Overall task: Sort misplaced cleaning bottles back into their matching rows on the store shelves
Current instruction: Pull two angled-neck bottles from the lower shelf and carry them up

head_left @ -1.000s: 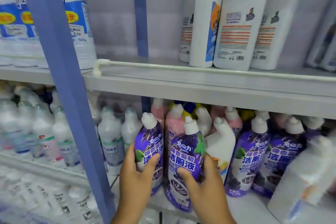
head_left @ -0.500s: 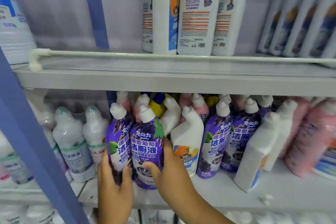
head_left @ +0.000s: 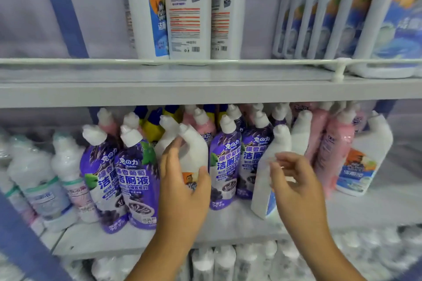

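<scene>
On the middle shelf my left hand grips a white angled-neck bottle that stands among purple bottles. Two purple bottles stand just left of it and two more purple bottles just right. My right hand hovers with loosely curled fingers in front of a second white bottle that leans to the right; it holds nothing. Pink bottles stand further right, beside another white bottle with a blue label.
The upper shelf carries tall white bottles of the same brand and a row of blue-labelled bottles at the right. Clear wrapped bottles fill the left. A blue upright post stands at the lower left. More bottles sit below.
Both hands let go of the two purple bottles and moved right. My left hand now grips the white bottle; my right hand is beside the leaning white one. The view shifted right.
</scene>
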The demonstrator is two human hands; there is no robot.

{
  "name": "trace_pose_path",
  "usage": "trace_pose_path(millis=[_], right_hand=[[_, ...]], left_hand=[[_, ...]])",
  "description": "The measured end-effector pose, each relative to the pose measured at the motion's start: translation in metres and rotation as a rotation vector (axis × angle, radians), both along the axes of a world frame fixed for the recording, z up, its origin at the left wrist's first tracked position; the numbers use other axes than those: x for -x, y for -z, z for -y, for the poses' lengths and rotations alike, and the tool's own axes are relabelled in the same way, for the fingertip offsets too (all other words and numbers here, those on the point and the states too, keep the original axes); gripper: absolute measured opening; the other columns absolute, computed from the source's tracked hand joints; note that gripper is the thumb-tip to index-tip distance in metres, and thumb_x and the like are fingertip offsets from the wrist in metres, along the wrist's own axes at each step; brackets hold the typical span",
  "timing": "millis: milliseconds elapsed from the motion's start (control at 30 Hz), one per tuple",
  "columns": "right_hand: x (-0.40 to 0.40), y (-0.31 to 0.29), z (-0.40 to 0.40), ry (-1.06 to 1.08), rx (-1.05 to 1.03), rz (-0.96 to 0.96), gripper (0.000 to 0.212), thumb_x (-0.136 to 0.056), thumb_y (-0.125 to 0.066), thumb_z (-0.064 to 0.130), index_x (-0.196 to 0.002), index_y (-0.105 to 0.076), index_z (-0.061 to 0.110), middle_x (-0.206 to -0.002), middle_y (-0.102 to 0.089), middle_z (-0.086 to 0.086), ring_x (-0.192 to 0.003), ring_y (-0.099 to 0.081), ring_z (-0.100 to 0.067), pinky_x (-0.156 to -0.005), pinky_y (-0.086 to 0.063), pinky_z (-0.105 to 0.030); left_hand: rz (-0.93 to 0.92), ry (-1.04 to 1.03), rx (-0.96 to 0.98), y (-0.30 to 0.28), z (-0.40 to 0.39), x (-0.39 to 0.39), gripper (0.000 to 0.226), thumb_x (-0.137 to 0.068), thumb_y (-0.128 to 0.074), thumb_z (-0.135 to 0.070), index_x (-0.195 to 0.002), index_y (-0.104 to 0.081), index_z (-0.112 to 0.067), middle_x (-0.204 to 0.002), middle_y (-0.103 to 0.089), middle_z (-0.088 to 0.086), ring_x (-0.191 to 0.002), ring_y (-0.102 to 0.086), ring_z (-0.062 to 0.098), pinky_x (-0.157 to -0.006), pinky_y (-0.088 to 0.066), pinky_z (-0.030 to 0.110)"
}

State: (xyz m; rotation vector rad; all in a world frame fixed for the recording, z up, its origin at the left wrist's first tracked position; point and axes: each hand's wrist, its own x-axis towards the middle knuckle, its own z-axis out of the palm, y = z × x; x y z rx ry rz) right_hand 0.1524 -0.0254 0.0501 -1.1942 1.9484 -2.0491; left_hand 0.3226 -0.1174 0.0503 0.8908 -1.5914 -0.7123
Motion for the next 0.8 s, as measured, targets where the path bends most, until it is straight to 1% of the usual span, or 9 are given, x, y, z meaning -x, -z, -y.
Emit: trace_pose_path(millis=[67, 133, 167, 267, 333, 400, 533, 667, 800], right_hand=[[0.034, -0.007, 0.000, 0.092, -0.042, -0.047, 0.021, -0.093, -0.067, 0.022, -0.113, -0.060, 0.024, -0.114, -0.062, 0.004, -0.096, -0.063, -0.006, -0.085, -0.055, -0.027], [0.060, -0.009, 0.005, 0.082, -0.189, -0.079, 0.044, -0.088, -0.073, 0.036, -0.126, -0.053, 0.025, -0.124, -0.055, 0.004, -0.109, -0.059, -0.012, -0.092, -0.052, -0.033], [0.066, -0.007, 0.011, 0.023, -0.265, -0.078, 0.054, -0.085, -0.076, 0.038, -0.130, -0.049, 0.028, -0.126, -0.054, 0.004, -0.110, -0.058, -0.011, -0.090, -0.051, -0.028], [0.070, 0.013, 0.027, -0.159, -0.384, -0.074, 0.079, -0.068, -0.088, 0.045, -0.131, -0.041, 0.040, -0.124, -0.054, 0.005, -0.104, -0.061, -0.006, -0.082, -0.053, -0.022], [0.074, 0.034, 0.032, -0.170, -0.412, -0.032, 0.089, -0.053, -0.088, 0.054, -0.128, -0.043, 0.038, -0.111, -0.061, 0.005, -0.092, -0.065, -0.005, -0.077, -0.054, -0.023], [0.075, 0.049, 0.030, -0.206, -0.458, 0.003, 0.082, -0.053, -0.091, 0.048, -0.119, -0.045, 0.035, -0.097, -0.063, 0.008, -0.078, -0.064, 0.001, -0.068, -0.048, -0.014], [0.072, 0.068, 0.019, -0.258, -0.470, 0.029, 0.082, -0.064, -0.094, 0.032, -0.126, -0.040, 0.026, -0.107, -0.064, 0.015, -0.086, -0.063, 0.013, -0.066, -0.046, -0.004], [0.067, 0.070, 0.014, -0.272, -0.465, 0.046, 0.080, -0.064, -0.094, 0.032, -0.125, -0.043, 0.025, -0.105, -0.064, 0.015, -0.089, -0.063, 0.008, -0.066, -0.046, -0.004], [0.060, 0.067, 0.007, -0.313, -0.401, 0.047, 0.088, -0.062, -0.096, 0.028, -0.134, -0.046, 0.023, -0.115, -0.065, 0.017, -0.096, -0.063, 0.015, -0.074, -0.047, -0.001]], left_hand=[[0.047, -0.068, -0.042, 0.000, 0.013, 0.014, 0.071, -0.091, -0.067, -0.022, -0.153, -0.033, -0.032, -0.148, -0.045, -0.007, -0.132, -0.052, 0.020, -0.105, -0.050, 0.038], [0.140, -0.150, -0.062, 0.000, 0.026, 0.025, 0.080, -0.087, -0.069, -0.030, -0.156, -0.028, -0.026, -0.147, -0.050, 0.006, -0.130, -0.054, 0.030, -0.104, -0.051, 0.049], [0.238, -0.199, -0.049, 0.001, 0.032, 0.030, 0.081, -0.085, -0.071, -0.031, -0.154, -0.030, -0.018, -0.144, -0.053, 0.014, -0.129, -0.053, 0.035, -0.103, -0.051, 0.052], [0.530, -0.325, 0.030, 0.010, 0.041, 0.036, 0.067, -0.076, -0.084, -0.025, -0.128, -0.055, 0.006, -0.115, -0.064, 0.028, -0.108, -0.060, 0.046, -0.088, -0.054, 0.054], [0.624, -0.381, 0.059, 0.013, 0.037, 0.034, 0.063, -0.072, -0.087, -0.030, -0.118, -0.061, 0.003, -0.104, -0.065, 0.024, -0.096, -0.064, 0.045, -0.079, -0.054, 0.052], [0.564, -0.338, 0.016, 0.016, 0.028, 0.030, 0.062, -0.077, -0.083, -0.036, -0.127, -0.057, -0.009, -0.109, -0.063, 0.017, -0.098, -0.064, 0.042, -0.078, -0.055, 0.049], [0.316, -0.270, -0.161, 0.028, 0.010, 0.022, 0.049, -0.084, -0.076, -0.040, -0.124, -0.051, -0.029, -0.109, -0.065, 0.004, -0.096, -0.065, 0.037, -0.072, -0.053, 0.041], [0.233, -0.324, -0.328, 0.044, 0.007, 0.024, 0.068, -0.077, -0.085, -0.033, -0.133, -0.049, -0.023, -0.115, -0.071, 0.013, -0.101, -0.067, 0.042, -0.070, -0.047, 0.036], [0.115, -0.236, -0.465, 0.055, -0.004, 0.027, 0.062, -0.076, -0.088, -0.028, -0.128, -0.056, -0.019, -0.114, -0.071, 0.008, -0.090, -0.063, 0.029, -0.078, -0.046, 0.030]])
